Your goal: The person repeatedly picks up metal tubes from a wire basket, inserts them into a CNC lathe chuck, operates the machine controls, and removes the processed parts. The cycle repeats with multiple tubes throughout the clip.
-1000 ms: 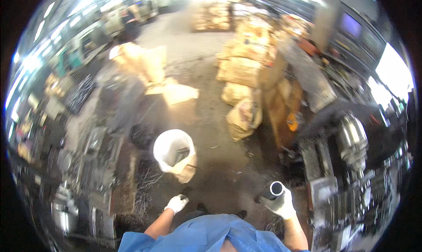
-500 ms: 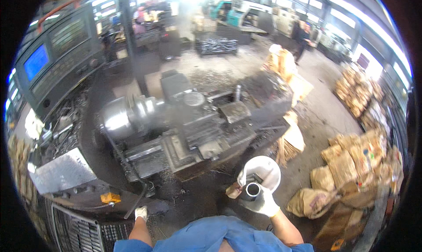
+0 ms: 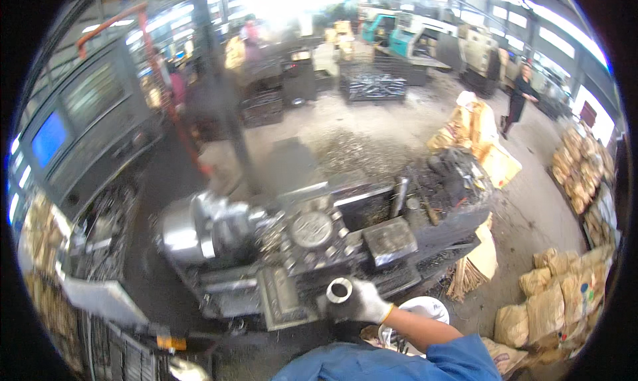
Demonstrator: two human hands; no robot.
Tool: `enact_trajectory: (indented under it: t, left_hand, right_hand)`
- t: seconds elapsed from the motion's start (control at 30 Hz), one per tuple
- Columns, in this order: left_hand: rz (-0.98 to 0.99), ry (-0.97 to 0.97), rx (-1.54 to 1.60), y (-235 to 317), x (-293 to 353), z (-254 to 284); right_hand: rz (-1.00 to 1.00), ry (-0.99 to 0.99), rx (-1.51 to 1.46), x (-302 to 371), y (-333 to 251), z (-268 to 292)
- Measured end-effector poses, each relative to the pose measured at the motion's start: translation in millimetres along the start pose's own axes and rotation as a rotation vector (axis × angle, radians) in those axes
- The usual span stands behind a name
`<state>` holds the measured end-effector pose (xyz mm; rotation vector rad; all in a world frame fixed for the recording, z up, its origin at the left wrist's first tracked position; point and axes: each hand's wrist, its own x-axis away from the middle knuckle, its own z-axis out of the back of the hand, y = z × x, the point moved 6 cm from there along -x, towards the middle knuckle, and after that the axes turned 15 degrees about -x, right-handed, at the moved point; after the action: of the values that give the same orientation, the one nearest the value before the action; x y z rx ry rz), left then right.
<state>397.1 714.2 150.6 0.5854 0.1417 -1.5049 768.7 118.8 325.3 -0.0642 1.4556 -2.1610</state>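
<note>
My right hand [image 3: 362, 301], in a white glove with a dark palm, is closed round a short metal tube [image 3: 339, 289]. The tube's open end faces up. It is held over the front of a lathe, close to the lathe's carriage [image 3: 279, 294] and below the round tool post [image 3: 312, 229]. Farther left is the shiny lathe chuck [image 3: 183, 235]. My left hand [image 3: 189, 369], also gloved, is low at the left near a small orange box [image 3: 171, 343]; blur hides how its fingers lie. Under my right forearm stands a white bucket [image 3: 425, 308] with metal parts inside.
Stuffed sacks [image 3: 551, 308] are piled at the right. A control cabinet with a blue screen [image 3: 50, 139] stands at the left. Metal shavings [image 3: 359, 152] cover floor behind the lathe. A person [image 3: 518, 100] in dark clothes stands at the far right.
My right hand has carried the tube from above the bucket up and left to the lathe. My left hand has dropped lower and left, away from the lever. The whole view has shifted.
</note>
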Motion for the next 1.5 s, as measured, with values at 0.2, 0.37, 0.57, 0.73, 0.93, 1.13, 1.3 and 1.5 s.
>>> enact_trajectory:
  t: [0.2, 0.37, 0.57, 0.73, 0.93, 1.13, 1.3, 1.5]
  left_hand:
    - [-0.447, 0.277, -0.022, 95.8, 33.5, 93.0]
    - [-0.442, -0.222, 0.21, 65.7, 1.9, 46.4]
    - [-0.393, -0.249, 0.17, 59.8, 41.3, 31.9]
    - [-0.248, -0.572, 0.407, 105.2, 118.7, 60.8]
    - [0.334, -0.972, 0.731, 109.9, 184.4, 87.8]
    - [0.205, -0.869, 0.782, 57.8, 195.5, 13.0]
    - [-0.265, -0.612, 0.595, 143.0, 175.2, 89.3]
    - [-1.342, -0.02, 0.576, 364.8, 159.6, 210.6]
  right_hand:
    - [0.008, -0.379, 0.358, -7.4, 8.4, 27.5]
    - [0.176, -0.539, 0.241, -78.8, -54.9, 110.5]
    - [0.363, -0.589, 0.499, -223.4, -137.2, 12.5]
    - [0.026, -1.266, 0.938, -317.2, -12.3, -120.3]
    - [-0.113, -1.251, 0.537, -337.9, 27.5, -142.6]
    - [-0.474, -0.442, -0.652, -361.1, 46.0, 38.9]
    - [-0.419, 0.186, -1.076, -382.3, 123.6, 188.8]
    - [0.102, -0.319, 0.618, -395.0, 107.9, 93.6]
